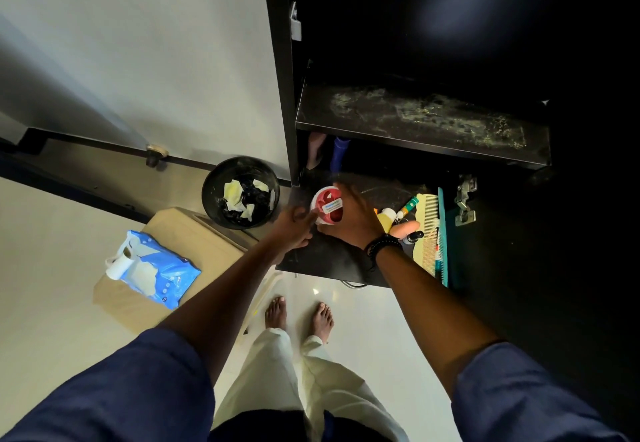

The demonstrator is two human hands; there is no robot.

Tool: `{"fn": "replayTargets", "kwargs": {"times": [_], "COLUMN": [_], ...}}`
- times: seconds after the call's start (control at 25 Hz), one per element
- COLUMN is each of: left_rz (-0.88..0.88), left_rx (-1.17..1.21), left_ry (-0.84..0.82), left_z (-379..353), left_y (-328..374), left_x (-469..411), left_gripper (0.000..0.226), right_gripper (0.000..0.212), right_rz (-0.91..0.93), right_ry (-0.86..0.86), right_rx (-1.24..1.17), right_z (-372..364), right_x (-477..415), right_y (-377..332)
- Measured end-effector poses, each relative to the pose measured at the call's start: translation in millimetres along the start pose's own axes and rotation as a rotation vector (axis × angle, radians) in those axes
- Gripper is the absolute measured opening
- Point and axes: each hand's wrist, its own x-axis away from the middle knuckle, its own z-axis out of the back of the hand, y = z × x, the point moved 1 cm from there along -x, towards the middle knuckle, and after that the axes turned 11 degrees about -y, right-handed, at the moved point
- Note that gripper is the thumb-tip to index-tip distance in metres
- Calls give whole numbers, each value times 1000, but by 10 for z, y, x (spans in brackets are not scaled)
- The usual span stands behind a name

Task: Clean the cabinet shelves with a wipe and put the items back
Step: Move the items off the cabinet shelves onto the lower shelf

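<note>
A round red and white tub (326, 206) with a small label sits on the black lower surface (311, 258) of the dark cabinet. My right hand (349, 218) grips the tub from its right side. My left hand (294, 228) touches the tub's left edge with its fingertips. Above them, the cabinet shelf (422, 122) is bare and streaked with pale dust. A blue pack of wipes (156, 268) with its flap open lies on a cardboard box (207, 247) to the left.
Small bottles (405, 214), a cream comb (429, 233) and a teal item (443, 233) lie right of the tub. A black bin (240, 192) with crumpled wipes stands by the cabinet's left side. The open door's hinge (465, 199) is at right. Bare feet stand on the white floor.
</note>
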Motion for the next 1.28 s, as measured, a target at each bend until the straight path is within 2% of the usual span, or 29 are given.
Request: {"fn": "replayTargets", "kwargs": {"times": [0.16,0.32,0.4,0.52,0.6,0.68,0.72,0.8,0.92,1.08,1.28], "left_rz": [-34,-27,-39,-253,-401,-420,-402,-375,-401,-379,-367], "left_rx": [91,75,-147,-583,-719,-944,-1051,-1192,-1208,-1158,-1112], "left_ry": [78,206,277,313,209,88,50,67,145,145,121], "left_z": [-64,22,60,31,-66,-176,-216,-210,-100,33,124], "left_y": [14,-43,-61,-35,35,80,83,73,37,13,-22], "left_x": [-28,-94,-99,-101,-89,-122,-141,-166,-119,-33,-8], "left_gripper": [35,29,33,57,83,104,108,99,86,89,93], "right_gripper": [92,89,76,54,41,34,33,32,33,42,40], "right_rz": [121,70,-24,-182,-232,-263,-270,-278,-299,-348,-350], "right_ry": [-46,-176,-109,66,82,42,23,11,26,44,97], "right_rx": [12,27,129,237,259,281,292,316,356,329,96], "right_z": [-101,67,227,421,435,395,373,317,223,174,234], "right_x": [103,176,247,419,459,427,393,315,227,152,115], "right_y": [-93,-85,-6,83,90,61,49,52,74,96,125]}}
